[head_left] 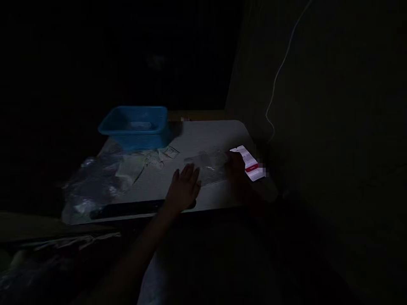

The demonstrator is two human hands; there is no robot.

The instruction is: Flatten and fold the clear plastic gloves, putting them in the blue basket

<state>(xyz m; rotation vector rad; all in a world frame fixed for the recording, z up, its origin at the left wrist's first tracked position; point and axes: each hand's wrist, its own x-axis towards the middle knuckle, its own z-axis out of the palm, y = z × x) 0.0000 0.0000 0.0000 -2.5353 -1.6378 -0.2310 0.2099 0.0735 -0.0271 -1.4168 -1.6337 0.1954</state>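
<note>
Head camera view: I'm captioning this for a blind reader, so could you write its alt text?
In near darkness, a person's spread left hand and shadowed right hand are at a piece of clear plastic on a pale tabletop. A lit phone glows at right; a blue basin and crumpled plastic are at left.

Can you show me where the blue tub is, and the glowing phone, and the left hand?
Blue tub [140,142]: head view, on its front wall.
Glowing phone [247,159]: head view, on its lit screen.
Left hand [183,188]: head view, on the back of the hand.
</note>
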